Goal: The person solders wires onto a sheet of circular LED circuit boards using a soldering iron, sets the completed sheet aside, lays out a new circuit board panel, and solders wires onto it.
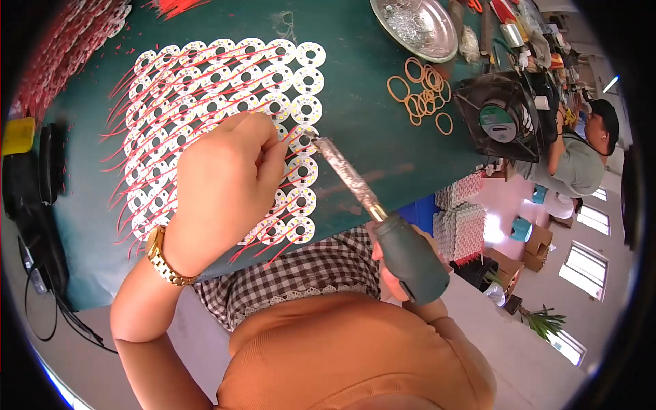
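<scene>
Rows of small round white LED boards [309, 80] lie on the green table mat, each with a dark hole in the middle. Thin red wires [123, 116] trail from many of them toward the left. My left hand [229, 160] hovers over the rows, thumb and forefinger pinched on a red wire beside a board in the right-hand column. My right hand [389, 279] grips a soldering iron [410, 263] by its dark green handle. The iron's tip touches or nearly touches that same board, close to my left fingertips. My left palm hides several boards.
A round metal dish [447, 51] holding silvery scraps stands at the far edge. Tan rubber bands [427, 96] lie near a black fan [499, 119] on the right. Wired boards [75, 48] pile up at far left, above a black device [27, 191]. Another person [574, 154] sits beyond.
</scene>
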`<state>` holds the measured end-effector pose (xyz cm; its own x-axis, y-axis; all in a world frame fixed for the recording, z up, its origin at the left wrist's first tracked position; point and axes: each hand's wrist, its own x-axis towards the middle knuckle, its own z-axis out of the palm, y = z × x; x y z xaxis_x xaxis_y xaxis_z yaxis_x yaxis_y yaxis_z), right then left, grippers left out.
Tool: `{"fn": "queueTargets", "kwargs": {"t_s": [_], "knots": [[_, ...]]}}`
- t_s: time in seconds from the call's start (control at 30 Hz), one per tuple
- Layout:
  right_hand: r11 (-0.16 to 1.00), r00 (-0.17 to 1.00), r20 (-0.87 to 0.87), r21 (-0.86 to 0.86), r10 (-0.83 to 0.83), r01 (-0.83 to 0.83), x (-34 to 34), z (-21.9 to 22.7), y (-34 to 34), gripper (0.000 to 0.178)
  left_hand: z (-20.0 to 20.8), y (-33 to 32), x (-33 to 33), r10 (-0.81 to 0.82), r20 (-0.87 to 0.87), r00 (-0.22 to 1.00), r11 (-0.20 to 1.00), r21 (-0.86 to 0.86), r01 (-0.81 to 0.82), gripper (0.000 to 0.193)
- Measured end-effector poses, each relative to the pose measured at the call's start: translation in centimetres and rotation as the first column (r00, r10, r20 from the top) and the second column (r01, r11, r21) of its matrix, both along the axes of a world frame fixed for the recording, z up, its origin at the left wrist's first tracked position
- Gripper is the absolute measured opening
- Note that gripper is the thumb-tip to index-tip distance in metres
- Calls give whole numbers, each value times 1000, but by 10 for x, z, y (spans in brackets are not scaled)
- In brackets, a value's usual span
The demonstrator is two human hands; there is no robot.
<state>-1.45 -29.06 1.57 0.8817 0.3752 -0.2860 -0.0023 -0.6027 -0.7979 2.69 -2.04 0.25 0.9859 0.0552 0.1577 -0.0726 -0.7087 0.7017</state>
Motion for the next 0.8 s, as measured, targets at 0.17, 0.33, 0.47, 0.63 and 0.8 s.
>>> {"fn": "queueTargets", "kwargs": {"t_s": [0.17,0.33,0.47,0.63,0.8], "knots": [[937,983,-41,295,-180,185,-17,-5,4,46,2,-1,1,-7,18,1000,1000,1,7,14],[934,996,43,351,-83,63,6,4,11,35,7,4,-1,33,-43,999,983,-178,-40,8],[953,954,-211,171,-213,251,16,14,16,32,30,23,4,132,37,990,991,-14,-132,7],[968,992,-89,227,-90,108,18,2,6,35,45,18,6,144,-85,986,979,-131,-155,7],[754,806,-519,398,-284,522,18,-2,14,41,34,4,19,20,-63,998,994,-107,-27,6]]}}
